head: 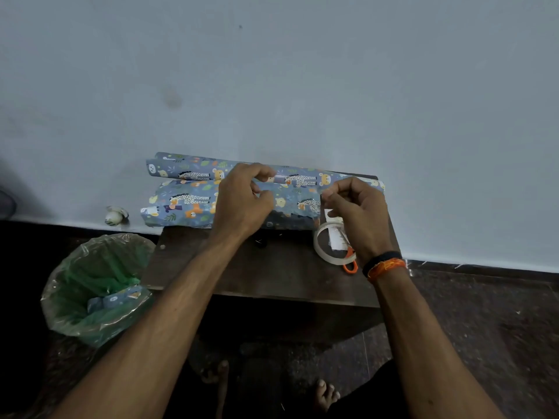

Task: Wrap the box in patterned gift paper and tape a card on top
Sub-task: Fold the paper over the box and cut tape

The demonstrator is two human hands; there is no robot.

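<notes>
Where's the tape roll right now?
In the head view, the tape roll lies on the right part of the dark table, just below the right hand, with the orange-handled scissors beside it.

We see blue animal-print gift paper point(187, 201), a dark brown worktop point(272, 273), and a green bin liner point(90, 285) at eight o'clock.
</notes>
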